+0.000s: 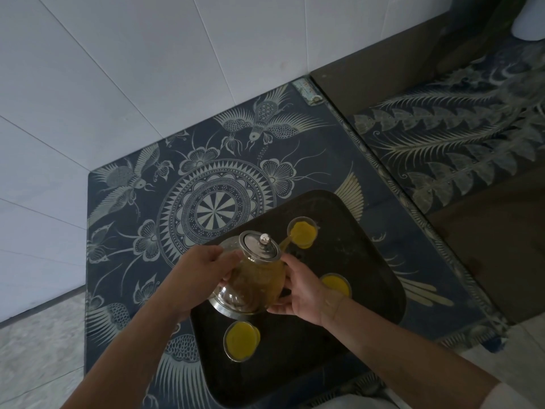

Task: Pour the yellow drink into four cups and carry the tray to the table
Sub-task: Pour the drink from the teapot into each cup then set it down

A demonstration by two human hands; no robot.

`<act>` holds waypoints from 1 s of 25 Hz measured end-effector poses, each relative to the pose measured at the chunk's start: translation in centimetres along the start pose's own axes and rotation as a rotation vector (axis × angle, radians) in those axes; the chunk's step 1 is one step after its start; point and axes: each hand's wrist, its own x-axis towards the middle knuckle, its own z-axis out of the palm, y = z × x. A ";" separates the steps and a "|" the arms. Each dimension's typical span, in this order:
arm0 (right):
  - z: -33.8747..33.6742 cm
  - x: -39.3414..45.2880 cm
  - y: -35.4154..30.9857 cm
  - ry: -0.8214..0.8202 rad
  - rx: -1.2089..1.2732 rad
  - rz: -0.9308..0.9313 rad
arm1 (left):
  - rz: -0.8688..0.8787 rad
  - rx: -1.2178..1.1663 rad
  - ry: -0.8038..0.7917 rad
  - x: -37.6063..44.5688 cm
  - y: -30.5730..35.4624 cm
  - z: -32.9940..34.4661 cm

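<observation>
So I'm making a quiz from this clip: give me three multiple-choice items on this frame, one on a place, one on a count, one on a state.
1. Where do the cups stand?
A. on the white floor tiles
B. on the dark tray
C. on the sofa

2. How many cups with yellow drink are in view?
A. one
B. three
C. five

3. What is the teapot doing?
A. standing upright with its lid off
B. lying empty on its side
C. tilted, pouring into the far cup

Answers:
1 B: the cups stand on the tray.
2 B: the far cup, the right cup and the near cup show yellow; a fourth is not in view.
3 C: the left hand and right hand hold the teapot tilted, a yellow stream running into the far cup.
</observation>
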 end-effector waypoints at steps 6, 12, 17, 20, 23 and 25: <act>0.1 0.0 -0.1 0.005 -0.001 -0.001 | 0.022 0.008 0.000 0.1 0.0 0.0; 0.1 -0.4 -0.3 0.020 -0.007 -0.008 | 0.035 -0.013 -0.005 0.3 -0.6 0.1; 0.2 -0.6 -0.4 0.051 -0.004 0.000 | 0.027 -0.073 -0.001 0.6 -1.6 0.3; 0.3 -0.7 -0.5 0.080 -0.008 -0.007 | 0.022 -0.139 -0.002 0.5 -2.3 0.5; 0.5 -0.8 -0.7 0.114 -0.011 -0.023 | 0.007 -0.217 -0.008 0.4 -3.1 0.6; 0.6 -1.0 -1.0 0.134 -0.017 -0.039 | 0.003 -0.290 -0.034 0.3 -3.8 0.6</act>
